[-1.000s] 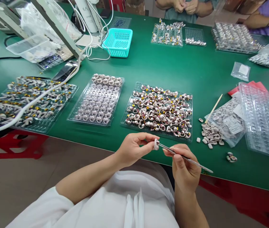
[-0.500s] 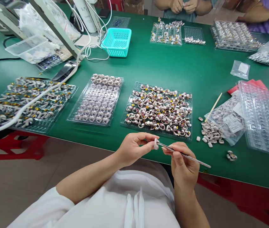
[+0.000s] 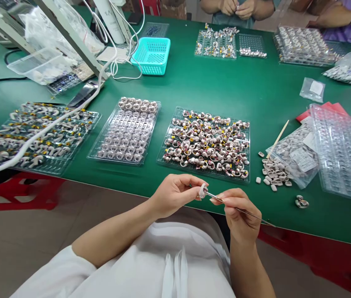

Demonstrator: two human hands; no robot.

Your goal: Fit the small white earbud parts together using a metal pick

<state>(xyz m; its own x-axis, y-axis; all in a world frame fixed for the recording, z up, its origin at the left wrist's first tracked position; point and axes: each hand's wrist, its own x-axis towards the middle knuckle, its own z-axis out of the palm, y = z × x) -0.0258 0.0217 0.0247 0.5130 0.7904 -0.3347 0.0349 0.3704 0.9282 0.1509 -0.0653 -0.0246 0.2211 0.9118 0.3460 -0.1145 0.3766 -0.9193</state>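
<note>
My left hand (image 3: 175, 192) is closed, pinching a small pale earbud piece (image 3: 203, 191) between thumb and fingertips; dark reddish parts show inside it. My right hand (image 3: 240, 211) grips slim metal tweezers (image 3: 215, 196) like a pen. Their tip meets the open side of the earbud piece, and the back end points down to the right. Just beyond both hands lies a clear tray (image 3: 169, 163) heaped with pale ring-shaped earbud pieces with yellow and dark red bits. On the right are a pile of small pale caps (image 3: 276, 171) and a loose shiny earbud piece (image 3: 301, 202).
Left are a tray of rounded pieces (image 3: 126, 136) and a tray of stemmed parts (image 3: 39, 132), crossed by a white cable (image 3: 54, 124). A turquoise basket (image 3: 152, 58) stands behind. Right are a wooden stick (image 3: 279, 138), a parts bag (image 3: 299, 155) and a stacked clear tray (image 3: 346, 157). A co-worker's hands (image 3: 237, 7) work opposite.
The tweezers have turned in my right hand and now look thinner, edge-on. The earbud piece has tilted slightly and moved a little down and left, its inside now showing more.
</note>
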